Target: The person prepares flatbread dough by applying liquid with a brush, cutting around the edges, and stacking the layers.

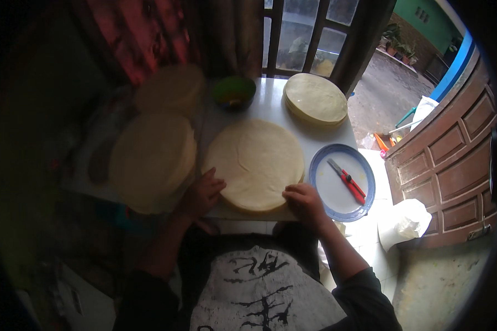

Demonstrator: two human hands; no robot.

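A stack of thin round pale dough sheets (254, 160) lies in front of me at the near edge of the white table. The top sheet has a short crease left of its middle and small wrinkles near its lower right edge. At the stack's lower left edge is my left hand (203, 194), its fingers bent and closed on the rim of the dough sheet. My right hand (306, 203) pinches the same sheet at its lower right rim. The fingertips of both hands are partly hidden.
Right of the stack, a blue-rimmed plate (319, 190) holds a red-handled cutter knife (349, 183). More round dough stacks stand at the back right (316, 98), left (152, 160) and back left (171, 88). A green bowl (234, 91) sits behind. A brown door (453, 160) stands open at right.
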